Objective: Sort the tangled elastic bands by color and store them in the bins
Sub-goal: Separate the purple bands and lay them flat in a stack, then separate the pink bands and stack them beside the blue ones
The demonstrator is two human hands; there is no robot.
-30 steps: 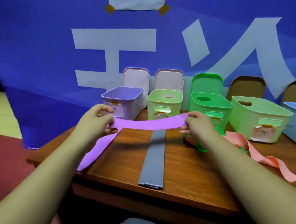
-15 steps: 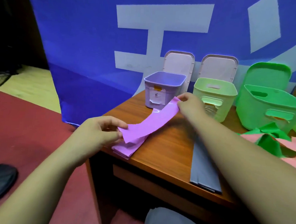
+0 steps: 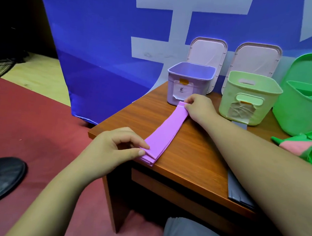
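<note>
Both hands (image 3: 111, 148) (image 3: 199, 106) — purple band's (image 3: 166, 132) ends.

A purple band (image 3: 166, 133), flat and folded into layers, lies stretched diagonally across the wooden surface (image 3: 195, 153), its far end just in front of the open purple bin (image 3: 190, 83). Right of that bin stand a pale green bin (image 3: 247, 99) and a bright green bin (image 3: 304, 105).

Glossy wood table (image 3: 194, 156), matt band (image 3: 166, 133)
</note>
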